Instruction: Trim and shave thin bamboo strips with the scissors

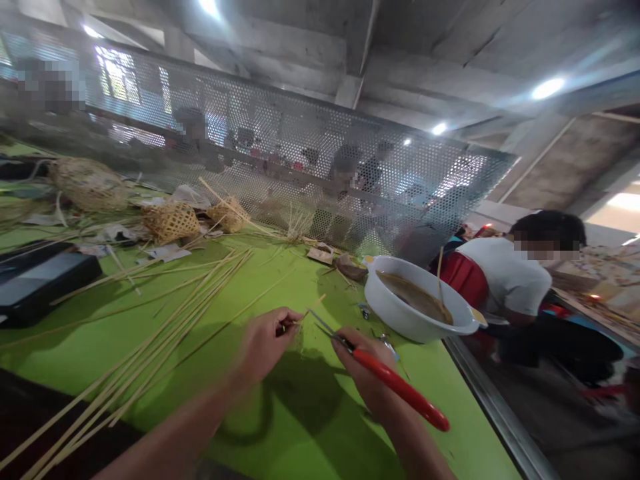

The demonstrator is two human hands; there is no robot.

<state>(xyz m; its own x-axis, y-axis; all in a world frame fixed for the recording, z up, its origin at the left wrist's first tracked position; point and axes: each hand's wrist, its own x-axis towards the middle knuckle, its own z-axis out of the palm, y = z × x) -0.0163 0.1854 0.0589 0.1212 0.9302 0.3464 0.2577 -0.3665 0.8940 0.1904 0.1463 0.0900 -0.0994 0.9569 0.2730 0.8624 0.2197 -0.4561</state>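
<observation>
My left hand (pixel 270 340) is closed, its thumb and fingers pinching a short thin bamboo strip (pixel 321 300) whose tip sticks out to the right. My right hand (pixel 367 367) grips a red-handled knife (pixel 400 388). The narrow metal blade points up and left, with its tip close beside the strip; whether they touch I cannot tell. Left of my hands, several long bamboo strips (pixel 173 333) lie slantwise over the green table (pixel 240 427) and past its near edge. To the right stands a white basin (pixel 410 320) of brownish liquid, with a stick leaning in it.
Woven bamboo baskets (pixel 170 221) and scraps sit at the back left, near a black box (pixel 47 277). A perforated metal screen (pixel 280 167) borders the far edge. Small metal pieces (pixel 365 311) lie by the basin. Beyond the table's right edge a person (pixel 505 267) sits bent forward.
</observation>
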